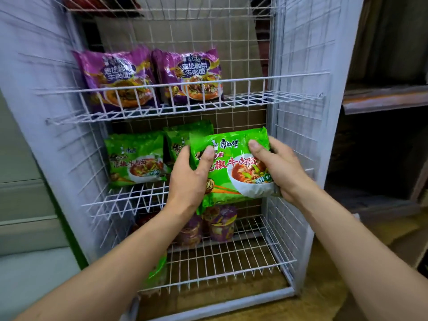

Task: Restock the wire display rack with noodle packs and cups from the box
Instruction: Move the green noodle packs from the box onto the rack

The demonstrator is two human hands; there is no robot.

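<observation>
At middle shelf, right side: green pack (234, 163) is held in front of the open slot, slightly tilted. Can't tell if it touches the wire yet.
Left hand (187, 179): grips the pack's left edge, thumb on the front face, fingers behind.
Right hand (280, 167): grips the right edge the same way, thumb on front, fingers wrapped behind.
Wire rack (298, 93): white, with several tiers in view.
Upper shelf: two purple packs (118, 77) stand side by side at left and centre. Only wire shows to their right.
Middle shelf: left green pack (135, 158) stands upright. Second green pack (183, 137) is beside it, partly hidden behind the held one.
Lower shelf: purple cups (221, 224) sit at the back. Something reddish is left of them, too blurred to name.
Bottom left: green cup (157, 272), blurred, so the ID is a guess.
Top tier: only its front edge shows, contents unclear.
Box: not in view, remaining stock unknown.
Done (judgement): partly stocked, with four packs and a few cups placed.
In hand: third green pack, not yet seated or released.
Left (judgement): seat this pack. The upper shelf's right side and most of the lower shelf's front look able to take more.
</observation>
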